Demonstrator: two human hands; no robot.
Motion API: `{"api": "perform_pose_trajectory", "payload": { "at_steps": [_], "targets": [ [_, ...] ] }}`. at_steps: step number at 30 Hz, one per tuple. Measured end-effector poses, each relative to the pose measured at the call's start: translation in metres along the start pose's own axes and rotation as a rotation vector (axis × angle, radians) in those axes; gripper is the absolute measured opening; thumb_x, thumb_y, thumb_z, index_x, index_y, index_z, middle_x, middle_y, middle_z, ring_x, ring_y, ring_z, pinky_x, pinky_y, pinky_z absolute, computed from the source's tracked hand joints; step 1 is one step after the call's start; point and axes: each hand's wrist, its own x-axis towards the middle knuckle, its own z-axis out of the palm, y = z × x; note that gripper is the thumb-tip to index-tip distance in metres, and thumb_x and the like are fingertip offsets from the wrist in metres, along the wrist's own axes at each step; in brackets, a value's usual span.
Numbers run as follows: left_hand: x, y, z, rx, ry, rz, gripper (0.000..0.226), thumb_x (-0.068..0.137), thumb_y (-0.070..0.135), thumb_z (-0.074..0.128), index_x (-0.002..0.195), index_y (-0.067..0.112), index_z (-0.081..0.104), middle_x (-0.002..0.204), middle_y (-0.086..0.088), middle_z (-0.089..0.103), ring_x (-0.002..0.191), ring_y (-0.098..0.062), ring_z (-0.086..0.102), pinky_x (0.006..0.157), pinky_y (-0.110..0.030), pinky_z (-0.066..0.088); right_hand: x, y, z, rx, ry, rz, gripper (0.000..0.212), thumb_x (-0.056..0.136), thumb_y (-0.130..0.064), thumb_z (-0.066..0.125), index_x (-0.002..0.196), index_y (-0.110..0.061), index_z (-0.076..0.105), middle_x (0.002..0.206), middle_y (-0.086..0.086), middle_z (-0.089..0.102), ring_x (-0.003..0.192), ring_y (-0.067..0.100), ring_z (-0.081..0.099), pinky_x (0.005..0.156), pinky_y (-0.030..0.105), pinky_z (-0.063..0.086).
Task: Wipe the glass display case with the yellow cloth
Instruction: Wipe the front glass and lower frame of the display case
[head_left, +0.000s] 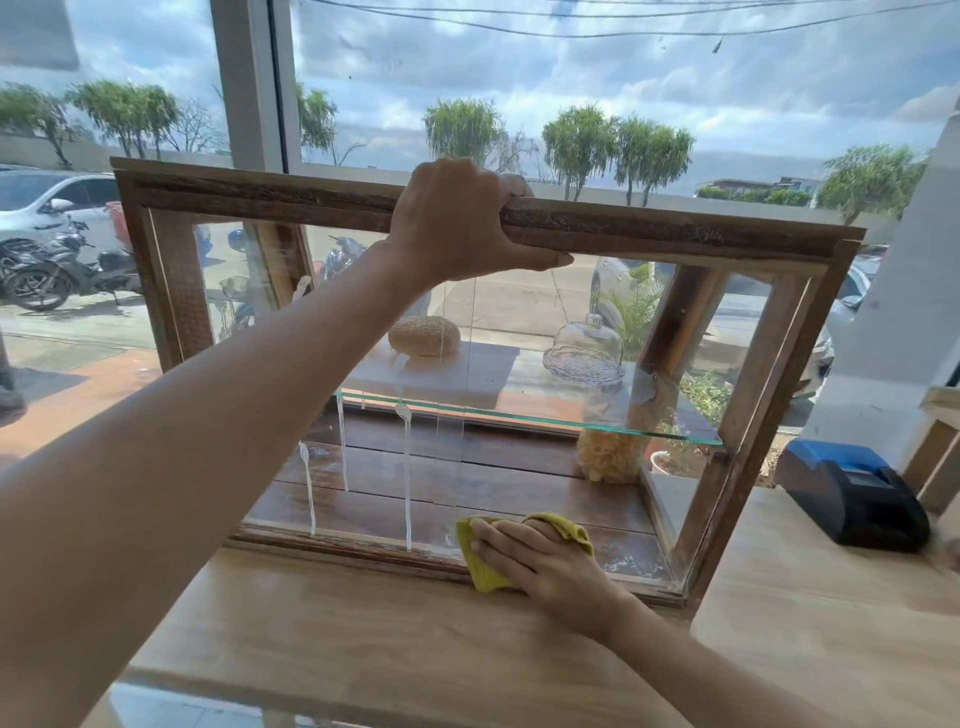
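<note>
Now the left hand (457, 223) clamps its fingers over the top wooden rail of the glass display case (675, 234) on the wooden counter (363, 623), while the right hand (545, 558), fingers flat, presses the yellow cloth (480, 564) against the front pane's streaky bottom edge.

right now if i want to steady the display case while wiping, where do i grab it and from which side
Probably grip the top wooden rail of the display case, coming from above and the front. It is a long straight bar at the case's upper edge, thin enough to wrap, as the left hand does. That leaves the right hand free to press the yellow cloth low on the front glass.
</note>
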Motion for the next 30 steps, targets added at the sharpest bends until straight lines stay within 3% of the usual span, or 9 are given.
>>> {"api": "perform_pose_trajectory", "payload": {
  "at_steps": [4,9,14,18,25,28,30],
  "targets": [
    [0.000,0.000,0.000,0.009,0.009,0.010,0.086,0.058,0.093,0.033,0.097,0.027,0.072,0.062,0.005,0.068,0.063,-0.014,0.065,0.064,-0.022,0.046,0.029,0.017,-0.050,0.041,0.286,0.154,0.039,0.099,0.001,0.035,0.133,-0.008,0.052,0.141,0.007,0.049,0.131,0.018,0.046,0.105,0.032,0.039],
    [0.000,0.000,0.000,0.008,0.003,0.010,0.089,0.057,0.094,0.030,0.101,0.028,0.071,0.065,0.005,0.070,0.065,-0.015,0.065,0.066,-0.024,0.047,0.054,0.071,-0.081,-0.082,0.405,0.315,0.058,0.083,0.016,0.045,0.136,-0.008,0.049,0.144,0.011,0.044,0.136,0.022,0.040,0.107,0.035,0.033],
    [0.001,-0.002,-0.001,0.016,0.000,0.008,0.085,0.058,0.092,0.034,0.102,0.028,0.071,0.064,0.004,0.069,0.066,-0.017,0.065,0.067,-0.026,0.047,0.048,0.073,-0.067,-0.082,0.286,0.266,0.067,0.074,0.015,0.053,0.137,-0.007,0.049,0.147,0.008,0.042,0.139,0.021,0.036,0.115,0.036,0.027],
    [0.000,0.000,0.001,0.022,-0.005,-0.002,0.089,0.057,0.093,0.032,0.104,0.029,0.070,0.066,0.002,0.070,0.070,-0.019,0.066,0.072,-0.029,0.050,0.026,0.049,-0.040,-0.046,0.112,0.181,0.071,0.074,0.013,0.042,0.141,-0.010,0.042,0.149,0.003,0.038,0.141,0.017,0.032,0.116,0.033,0.025],
    [0.000,0.000,0.001,0.014,-0.003,-0.005,0.087,0.057,0.092,0.034,0.102,0.028,0.071,0.064,0.002,0.069,0.068,-0.019,0.065,0.069,-0.026,0.046,-0.012,0.011,0.008,0.030,-0.100,0.000,0.043,0.100,-0.009,0.032,0.143,-0.013,0.038,0.151,0.000,0.037,0.143,0.012,0.026,0.111,0.030,0.033],
    [0.000,0.001,0.000,0.023,-0.020,-0.011,0.087,0.057,0.094,0.031,0.098,0.028,0.070,0.064,0.003,0.068,0.067,-0.017,0.064,0.069,-0.026,0.046,-0.013,0.007,0.010,0.036,-0.110,-0.006,0.043,0.098,-0.013,0.038,0.141,-0.014,0.040,0.149,-0.001,0.040,0.144,0.013,0.022,0.109,0.030,0.034],
    [0.001,0.001,-0.001,0.030,-0.026,-0.010,0.087,0.057,0.094,0.031,0.095,0.027,0.070,0.064,0.004,0.068,0.065,-0.016,0.064,0.067,-0.025,0.045,-0.003,0.004,0.001,0.098,-0.034,0.037,0.037,0.101,-0.011,0.034,0.137,-0.013,0.043,0.144,0.002,0.047,0.137,0.015,0.036,0.101,0.034,0.044]
  ]
}}
